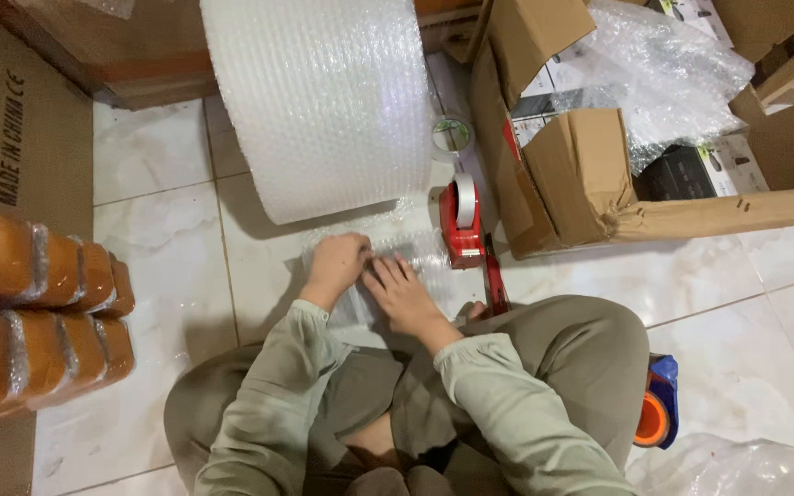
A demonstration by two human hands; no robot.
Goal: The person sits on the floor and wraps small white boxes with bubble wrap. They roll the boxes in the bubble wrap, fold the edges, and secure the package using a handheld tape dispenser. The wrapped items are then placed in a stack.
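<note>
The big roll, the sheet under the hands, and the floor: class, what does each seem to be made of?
The big roll looks like clear plastic bubble wrap: rows of small raised bubbles, milky sheen. The sheet under the left hand and right hand seems the same dimpled film. The floor appears to be glossy, marble-patterned ceramic or stone tile, with grout lines and reflections.
</note>
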